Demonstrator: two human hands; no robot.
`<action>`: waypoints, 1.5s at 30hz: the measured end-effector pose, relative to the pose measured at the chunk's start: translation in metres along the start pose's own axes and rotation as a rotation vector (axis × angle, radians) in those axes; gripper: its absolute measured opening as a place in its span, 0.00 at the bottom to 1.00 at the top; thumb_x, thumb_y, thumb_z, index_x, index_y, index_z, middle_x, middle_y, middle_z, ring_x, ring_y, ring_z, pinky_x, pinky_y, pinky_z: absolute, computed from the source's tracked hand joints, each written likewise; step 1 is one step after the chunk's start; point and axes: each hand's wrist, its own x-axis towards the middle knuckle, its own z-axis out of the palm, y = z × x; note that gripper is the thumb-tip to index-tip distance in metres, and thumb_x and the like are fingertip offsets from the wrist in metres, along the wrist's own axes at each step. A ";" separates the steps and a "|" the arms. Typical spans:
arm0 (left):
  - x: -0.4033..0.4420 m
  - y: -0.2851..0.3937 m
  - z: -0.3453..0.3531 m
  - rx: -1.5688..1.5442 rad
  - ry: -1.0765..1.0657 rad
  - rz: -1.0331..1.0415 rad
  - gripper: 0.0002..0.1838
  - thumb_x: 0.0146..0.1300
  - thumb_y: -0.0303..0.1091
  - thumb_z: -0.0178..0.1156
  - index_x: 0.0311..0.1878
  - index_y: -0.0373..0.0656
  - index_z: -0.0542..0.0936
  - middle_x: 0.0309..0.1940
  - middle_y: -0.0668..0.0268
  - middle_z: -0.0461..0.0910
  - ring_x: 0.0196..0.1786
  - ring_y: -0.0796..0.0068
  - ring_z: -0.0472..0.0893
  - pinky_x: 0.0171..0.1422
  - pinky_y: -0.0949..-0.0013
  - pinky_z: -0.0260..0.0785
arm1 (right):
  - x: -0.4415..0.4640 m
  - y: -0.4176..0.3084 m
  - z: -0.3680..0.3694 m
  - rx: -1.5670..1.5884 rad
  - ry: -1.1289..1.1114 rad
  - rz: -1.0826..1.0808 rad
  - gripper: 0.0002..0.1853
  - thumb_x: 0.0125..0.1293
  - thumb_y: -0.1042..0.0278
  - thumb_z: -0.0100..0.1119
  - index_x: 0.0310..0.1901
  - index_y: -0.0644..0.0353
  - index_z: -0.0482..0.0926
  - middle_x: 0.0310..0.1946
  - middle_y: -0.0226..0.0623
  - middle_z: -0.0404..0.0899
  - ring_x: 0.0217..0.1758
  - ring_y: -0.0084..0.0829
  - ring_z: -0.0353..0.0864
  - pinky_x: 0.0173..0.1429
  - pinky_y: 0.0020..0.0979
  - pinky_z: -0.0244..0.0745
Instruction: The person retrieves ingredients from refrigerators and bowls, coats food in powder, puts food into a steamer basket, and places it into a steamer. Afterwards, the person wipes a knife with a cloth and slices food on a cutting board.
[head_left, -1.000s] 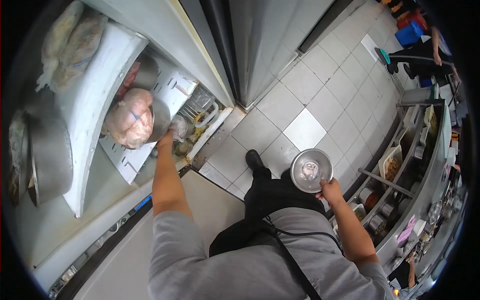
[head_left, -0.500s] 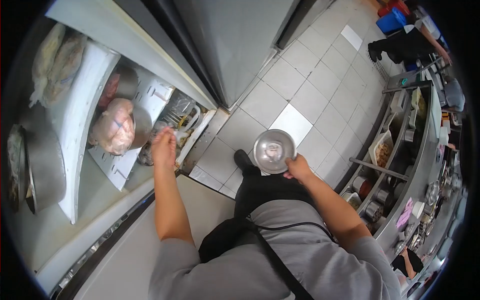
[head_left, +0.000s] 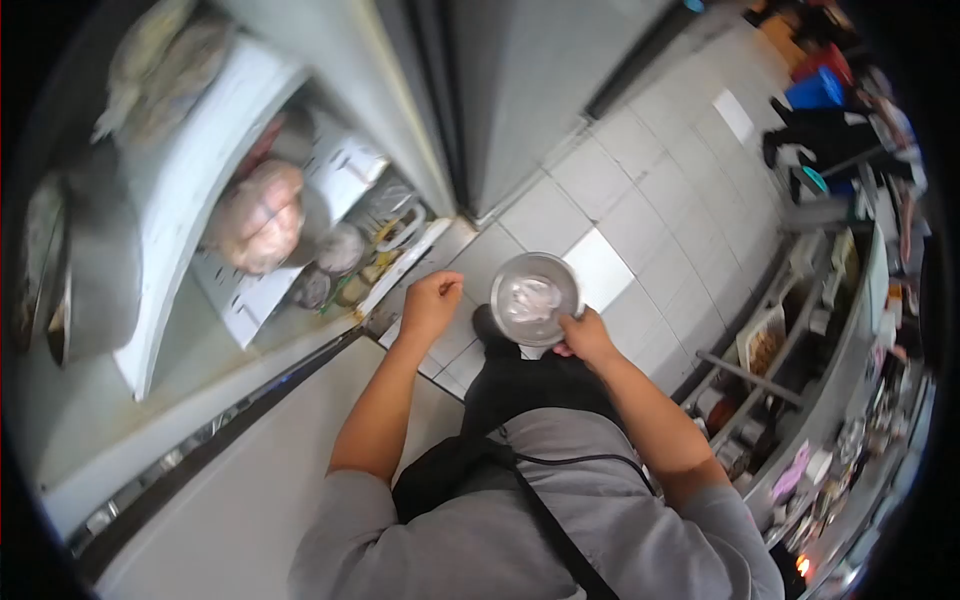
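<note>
My right hand (head_left: 586,336) grips the rim of a round metal bowl (head_left: 508,328), held above my legs and the floor. Inside the bowl lies a pale, clear-looking item (head_left: 534,298), too blurred to name. To the bowl's left, my left hand (head_left: 434,300) hangs in the air with its fingers curled together; whether anything small is between them is hidden. Beyond it, in the open fridge, a bagged pink lump of meat (head_left: 260,218) rests by a metal pot. A round wrapped item (head_left: 340,248) sits on the fridge's lower level.
A white fridge shelf (head_left: 205,190) carries wrapped bags and a large metal pot (head_left: 105,260). The grey fridge door (head_left: 520,80) stands ahead. At the right runs a metal counter (head_left: 810,400) with containers beneath. Another person (head_left: 835,140) is at the upper right.
My left hand has come out of the fridge and moved right, towards the bowl. The bowl in my right hand has shifted left, nearer my left hand. The view has turned slightly.
</note>
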 end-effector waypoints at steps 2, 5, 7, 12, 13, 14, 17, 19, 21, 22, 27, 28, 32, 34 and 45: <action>0.015 -0.048 -0.036 0.157 0.091 -0.027 0.12 0.66 0.30 0.66 0.51 0.40 0.88 0.45 0.55 0.90 0.43 0.61 0.89 0.50 0.64 0.80 | 0.009 0.023 -0.007 0.001 0.024 0.020 0.22 0.72 0.67 0.55 0.58 0.81 0.72 0.32 0.50 0.85 0.22 0.34 0.86 0.23 0.32 0.82; 0.047 -0.166 -0.098 0.496 0.280 -0.096 0.15 0.63 0.38 0.65 0.49 0.42 0.89 0.42 0.51 0.90 0.46 0.50 0.88 0.55 0.56 0.80 | -0.004 0.031 -0.020 0.087 0.057 0.067 0.21 0.70 0.69 0.54 0.57 0.80 0.72 0.33 0.51 0.84 0.21 0.35 0.85 0.21 0.31 0.81; 0.058 -0.222 -0.149 0.796 0.417 -0.063 0.19 0.62 0.36 0.66 0.56 0.42 0.86 0.48 0.49 0.88 0.49 0.52 0.88 0.58 0.55 0.79 | -0.014 0.046 -0.036 0.109 0.088 0.078 0.22 0.72 0.67 0.55 0.57 0.81 0.71 0.31 0.50 0.83 0.20 0.35 0.85 0.20 0.31 0.81; 0.087 -0.297 -0.239 0.789 0.332 -0.635 0.29 0.71 0.52 0.57 0.68 0.45 0.79 0.68 0.49 0.79 0.72 0.45 0.74 0.77 0.50 0.64 | -0.046 0.084 -0.077 0.099 0.219 0.163 0.19 0.70 0.68 0.53 0.53 0.78 0.74 0.30 0.48 0.83 0.19 0.34 0.83 0.19 0.31 0.78; 0.090 -0.308 -0.244 0.825 0.404 -0.559 0.31 0.71 0.51 0.56 0.71 0.44 0.76 0.70 0.51 0.77 0.73 0.48 0.75 0.78 0.50 0.65 | -0.053 0.087 -0.081 0.099 0.231 0.206 0.19 0.70 0.67 0.52 0.52 0.78 0.74 0.29 0.47 0.83 0.19 0.33 0.83 0.19 0.31 0.78; 0.095 -0.318 -0.247 0.856 0.475 -0.481 0.32 0.72 0.50 0.55 0.74 0.44 0.73 0.73 0.53 0.75 0.73 0.52 0.75 0.78 0.51 0.65 | -0.062 0.090 -0.086 0.102 0.255 0.225 0.18 0.70 0.68 0.52 0.52 0.77 0.74 0.27 0.46 0.82 0.18 0.33 0.83 0.19 0.31 0.78; 0.118 -0.340 -0.264 0.777 0.308 -0.502 0.38 0.74 0.59 0.52 0.81 0.49 0.64 0.84 0.57 0.56 0.85 0.49 0.53 0.88 0.52 0.42 | -0.071 0.107 -0.097 0.123 0.331 0.276 0.18 0.70 0.67 0.52 0.51 0.77 0.75 0.27 0.45 0.82 0.19 0.33 0.83 0.19 0.31 0.78; 0.109 -0.280 -0.248 0.775 0.288 -0.593 0.38 0.74 0.60 0.53 0.80 0.49 0.66 0.84 0.56 0.57 0.84 0.50 0.57 0.88 0.53 0.44 | -0.074 0.108 -0.097 0.115 0.338 0.279 0.18 0.70 0.67 0.53 0.51 0.78 0.75 0.27 0.45 0.82 0.19 0.33 0.83 0.19 0.31 0.79; 0.101 -0.273 -0.237 0.727 0.513 -0.578 0.38 0.73 0.62 0.54 0.78 0.48 0.68 0.82 0.57 0.61 0.82 0.53 0.60 0.86 0.53 0.47 | -0.071 0.111 -0.100 0.115 0.346 0.273 0.18 0.70 0.67 0.53 0.50 0.78 0.75 0.27 0.45 0.82 0.19 0.33 0.83 0.19 0.31 0.79; 0.102 -0.281 -0.235 0.699 0.628 -0.568 0.38 0.72 0.62 0.54 0.77 0.48 0.70 0.81 0.58 0.63 0.82 0.55 0.62 0.86 0.53 0.49 | -0.066 0.115 -0.100 0.099 0.324 0.275 0.18 0.71 0.67 0.53 0.53 0.77 0.73 0.30 0.47 0.83 0.20 0.34 0.84 0.21 0.32 0.80; 0.131 -0.354 -0.241 0.767 0.395 -0.732 0.34 0.72 0.63 0.52 0.74 0.55 0.76 0.74 0.66 0.75 0.76 0.60 0.73 0.78 0.57 0.66 | -0.078 0.069 -0.087 0.144 0.288 0.211 0.22 0.71 0.67 0.53 0.59 0.79 0.72 0.33 0.48 0.83 0.20 0.32 0.84 0.21 0.30 0.81; 0.130 -0.349 -0.242 0.761 0.386 -0.677 0.36 0.70 0.65 0.55 0.73 0.51 0.77 0.75 0.63 0.74 0.75 0.58 0.74 0.77 0.56 0.65 | -0.080 0.062 -0.085 0.151 0.292 0.201 0.23 0.71 0.68 0.52 0.60 0.78 0.71 0.34 0.48 0.83 0.20 0.31 0.84 0.21 0.29 0.80; 0.105 -0.265 -0.223 0.858 0.352 -0.635 0.38 0.69 0.68 0.55 0.71 0.48 0.78 0.71 0.57 0.77 0.71 0.54 0.78 0.73 0.52 0.69 | -0.081 0.055 -0.078 0.181 0.298 0.182 0.20 0.70 0.69 0.53 0.56 0.78 0.72 0.33 0.48 0.82 0.21 0.33 0.83 0.21 0.31 0.79; 0.116 -0.304 -0.235 1.024 0.270 -0.643 0.36 0.72 0.66 0.51 0.71 0.48 0.78 0.69 0.55 0.79 0.69 0.53 0.80 0.71 0.51 0.72 | -0.079 0.057 -0.078 0.177 0.280 0.195 0.21 0.71 0.69 0.52 0.59 0.77 0.71 0.34 0.49 0.83 0.20 0.33 0.84 0.22 0.31 0.80; 0.167 -0.444 -0.253 0.212 0.481 -0.490 0.31 0.75 0.62 0.55 0.65 0.45 0.79 0.41 0.59 0.83 0.39 0.62 0.81 0.50 0.46 0.76 | -0.075 0.084 -0.083 0.147 0.222 0.246 0.21 0.75 0.68 0.50 0.62 0.77 0.69 0.35 0.49 0.84 0.21 0.32 0.84 0.22 0.30 0.81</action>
